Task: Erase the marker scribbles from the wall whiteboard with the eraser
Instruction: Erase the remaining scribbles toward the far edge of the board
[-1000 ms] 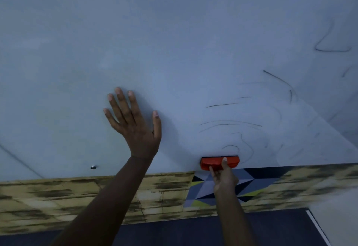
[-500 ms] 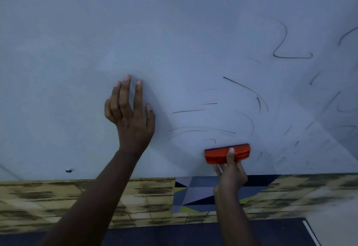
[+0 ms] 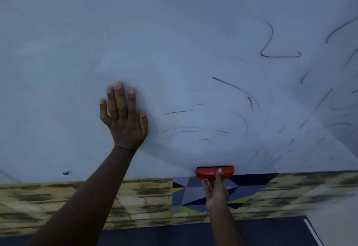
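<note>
The fingers (image 3: 219, 174) of the right hand (image 3: 216, 189) curl over the orange plastic block eraser (image 3: 214, 173), pinching it so its dark felt face lies against the pale wall whiteboard (image 3: 135, 32) at the bottom edge — a grip that likely suits firm, flat strokes. The left hand (image 3: 124, 120) lies flat on the board, its fingers straight and holding nothing, probably bracing the body. Thin black marker scribbles (image 3: 195, 129) remain above and right of the eraser — the job looks unfinished.
</note>
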The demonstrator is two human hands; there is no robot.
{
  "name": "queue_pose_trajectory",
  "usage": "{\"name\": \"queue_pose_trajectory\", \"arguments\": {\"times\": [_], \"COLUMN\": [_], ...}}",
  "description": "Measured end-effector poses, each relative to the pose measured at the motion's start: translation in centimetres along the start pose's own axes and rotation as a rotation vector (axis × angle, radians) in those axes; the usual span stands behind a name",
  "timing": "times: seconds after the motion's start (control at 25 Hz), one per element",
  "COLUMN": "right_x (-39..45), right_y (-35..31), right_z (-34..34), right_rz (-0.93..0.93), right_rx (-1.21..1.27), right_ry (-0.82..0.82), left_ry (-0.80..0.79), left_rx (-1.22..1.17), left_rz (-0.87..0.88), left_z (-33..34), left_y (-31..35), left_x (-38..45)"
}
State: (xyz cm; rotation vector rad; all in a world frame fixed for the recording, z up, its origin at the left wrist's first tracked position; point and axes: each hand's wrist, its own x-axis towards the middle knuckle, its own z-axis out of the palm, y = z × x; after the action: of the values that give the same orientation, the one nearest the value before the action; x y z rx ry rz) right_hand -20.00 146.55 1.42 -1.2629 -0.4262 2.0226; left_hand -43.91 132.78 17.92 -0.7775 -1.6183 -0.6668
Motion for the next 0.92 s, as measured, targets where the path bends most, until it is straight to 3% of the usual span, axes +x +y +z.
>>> {"name": "queue_pose_trajectory", "arguments": {"times": [0.12,0.32,0.52,0.72,0.84,0.92], "right_x": [-0.7,-4.9,-6.7,-7.4,-9.0,-10.0], "right_y": [-0.7,-2.6,1.0,5.2,4.2,1.4], "right_z": [0.8,5.7,8.2,7.9,8.7,9.9], "right_rz": [-0.061,-0.845,-1.354,-1.618,-1.683,-1.615], "right_rx": [0.014,-0.290,-0.670,-1.245,-1.269,-1.107], "right_ry": [0.052,0.130,0.049,0.015,-0.007,0.035], "left_ry": [0.006,0.002,-0.002,-0.008,-0.016,-0.018], "left_rx": [-0.012,-0.049,-0.062,-0.069,-0.081,-0.087], "left_rz": [0.009,0.006,0.021,0.043,0.051,0.056], "left_z": [0.0,0.2,0.3,0.3,0.1,0.1], "left_y": [-0.1,-0.1,-0.2,-0.5,-0.6,-0.6], "left_x": [0.0,-0.4,-0.5,-0.6,-0.6,-0.7]}}
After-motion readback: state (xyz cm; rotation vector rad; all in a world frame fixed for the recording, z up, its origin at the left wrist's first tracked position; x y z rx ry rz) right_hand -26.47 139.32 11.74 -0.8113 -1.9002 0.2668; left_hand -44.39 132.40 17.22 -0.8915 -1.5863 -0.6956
